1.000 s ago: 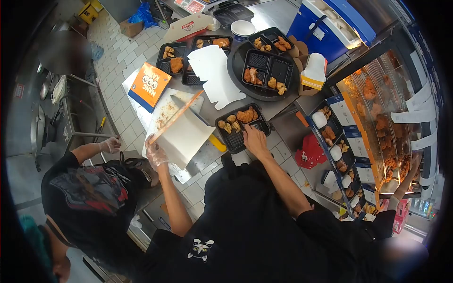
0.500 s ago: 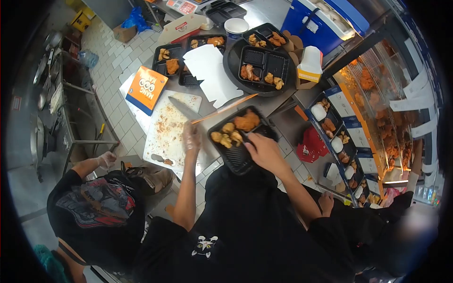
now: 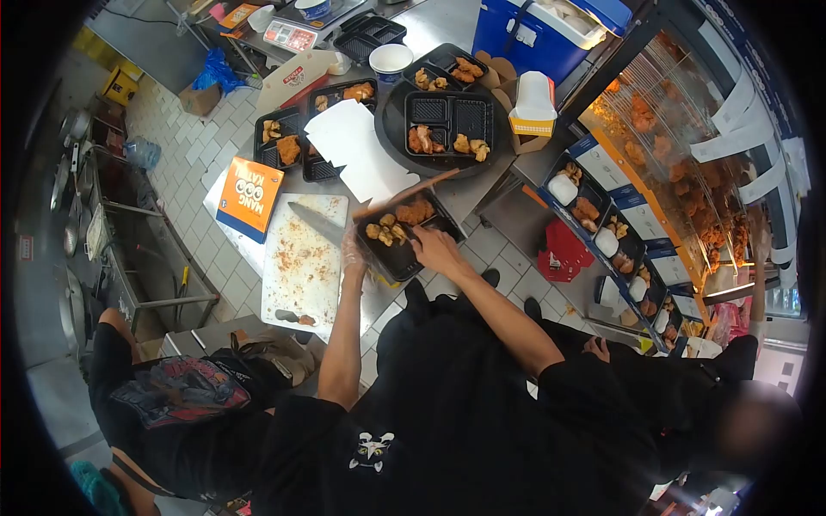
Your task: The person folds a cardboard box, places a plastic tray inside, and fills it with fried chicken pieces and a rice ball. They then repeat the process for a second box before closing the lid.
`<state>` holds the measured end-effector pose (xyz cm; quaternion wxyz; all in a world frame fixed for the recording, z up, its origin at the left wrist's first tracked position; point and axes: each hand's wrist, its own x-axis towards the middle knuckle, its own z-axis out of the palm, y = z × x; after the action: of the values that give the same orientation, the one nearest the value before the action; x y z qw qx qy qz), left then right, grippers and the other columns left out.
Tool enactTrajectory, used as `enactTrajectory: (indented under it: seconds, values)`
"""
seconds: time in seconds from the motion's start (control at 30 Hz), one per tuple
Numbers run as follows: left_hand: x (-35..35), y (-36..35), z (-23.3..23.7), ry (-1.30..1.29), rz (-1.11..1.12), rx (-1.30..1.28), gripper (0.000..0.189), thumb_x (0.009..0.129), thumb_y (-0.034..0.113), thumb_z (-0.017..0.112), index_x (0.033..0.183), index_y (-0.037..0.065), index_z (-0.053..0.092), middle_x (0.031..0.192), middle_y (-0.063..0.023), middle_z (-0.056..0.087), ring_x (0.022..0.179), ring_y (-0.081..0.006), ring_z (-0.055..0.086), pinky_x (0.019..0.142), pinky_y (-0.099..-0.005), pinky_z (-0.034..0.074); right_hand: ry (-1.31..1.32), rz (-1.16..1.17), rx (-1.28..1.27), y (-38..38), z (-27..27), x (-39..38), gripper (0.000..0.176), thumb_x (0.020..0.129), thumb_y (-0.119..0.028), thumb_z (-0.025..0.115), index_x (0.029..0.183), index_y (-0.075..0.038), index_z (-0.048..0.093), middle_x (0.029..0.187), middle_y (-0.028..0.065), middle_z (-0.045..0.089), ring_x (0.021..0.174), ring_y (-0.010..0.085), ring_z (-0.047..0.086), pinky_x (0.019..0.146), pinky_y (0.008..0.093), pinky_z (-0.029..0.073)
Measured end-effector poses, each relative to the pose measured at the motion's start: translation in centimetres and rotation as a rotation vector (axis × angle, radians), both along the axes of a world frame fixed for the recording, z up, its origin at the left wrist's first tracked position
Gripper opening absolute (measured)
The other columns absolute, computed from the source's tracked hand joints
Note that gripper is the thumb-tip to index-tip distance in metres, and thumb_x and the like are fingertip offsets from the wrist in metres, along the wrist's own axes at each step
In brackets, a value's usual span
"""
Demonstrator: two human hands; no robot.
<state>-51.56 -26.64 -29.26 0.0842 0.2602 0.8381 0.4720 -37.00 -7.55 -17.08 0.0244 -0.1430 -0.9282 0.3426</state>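
A black compartment tray (image 3: pixel 398 262) with fried chicken pieces (image 3: pixel 385 230) and a breaded cutlet (image 3: pixel 415 211) is held in front of my body, over the table's near edge. My right hand (image 3: pixel 437 249), bare, pinches the tray by its middle divider, thumb and fingers closed. At the tray's left side, my left hand (image 3: pixel 352 254) in a clear plastic glove is closed on a thin cardboard sleeve (image 3: pixel 417 191). The sleeve shows nearly edge-on along the tray's far side; how much of the tray it covers cannot be made out.
A knife (image 3: pixel 320 225) lies on the white cutting board (image 3: pixel 303 284), left of an orange-and-blue box (image 3: pixel 249 199). Filled black trays (image 3: pixel 449 116), white card (image 3: pixel 366 159) and a blue cooler (image 3: pixel 525 39) stand beyond. Other trays line the right counter (image 3: pixel 607 228). Co-workers (image 3: pixel 185 391) stand on both sides.
The tray has come left and the sleeve has come down against its far side, so my hands are closer together. The whole view has shifted slightly.
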Motion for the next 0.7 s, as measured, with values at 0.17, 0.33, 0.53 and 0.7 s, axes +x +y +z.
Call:
enactTrajectory:
  seconds: [0.17, 0.33, 0.53, 0.7]
  values:
    - [-0.5, 1.3, 2.7, 0.011, 0.017, -0.027, 0.036, 0.081, -0.007, 0.055, 0.114, 0.004, 0.062, 0.109, -0.0199, 0.067, 0.102, -0.0413, 0.064, 0.088, -0.0433, 0.053, -0.118, -0.071, 0.146, 0.2, -1.8, -0.8, 0.027, 0.089, -0.016, 0.057, 0.107, 0.004, 0.058, 0.096, 0.0253, 0.066, 0.086, 0.0428, 0.067, 0.078, 0.0510, 0.055]
    - [-0.7, 1.7, 8.1, 0.035, -0.043, -0.337, 0.049, 0.077, -0.009, 0.047, 0.125, -0.003, 0.057, 0.129, -0.0244, 0.056, 0.122, -0.0411, 0.052, 0.101, -0.0433, 0.046, -0.132, -0.085, 0.120, -0.7, -2.2, -2.2, 0.028, 0.090, -0.017, 0.056, 0.104, 0.007, 0.057, 0.092, 0.0264, 0.067, 0.085, 0.0429, 0.068, 0.076, 0.0497, 0.056]
    - [2.8, 0.0, 6.5, 0.105, -0.036, -0.428, 0.057, 0.074, -0.001, 0.055, 0.131, -0.001, 0.056, 0.138, -0.0271, 0.049, 0.131, -0.0416, 0.045, 0.109, -0.0429, 0.042, -0.110, -0.146, 0.062, -0.1, -2.8, -3.1, 0.028, 0.092, -0.021, 0.055, 0.105, 0.003, 0.058, 0.086, 0.0268, 0.069, 0.085, 0.0449, 0.067, 0.078, 0.0539, 0.054]
    - [4.2, -1.2, 10.0, 0.042, -0.215, -0.408, 0.067, 0.073, 0.010, 0.060, 0.138, -0.003, 0.047, 0.146, -0.0291, 0.042, 0.137, -0.0447, 0.038, 0.113, -0.0450, 0.038, -0.149, -0.118, 0.056, 0.3, -3.1, -3.3, 0.027, 0.092, -0.021, 0.057, 0.107, 0.001, 0.058, 0.090, 0.0259, 0.069, 0.088, 0.0449, 0.066, 0.081, 0.0553, 0.052]
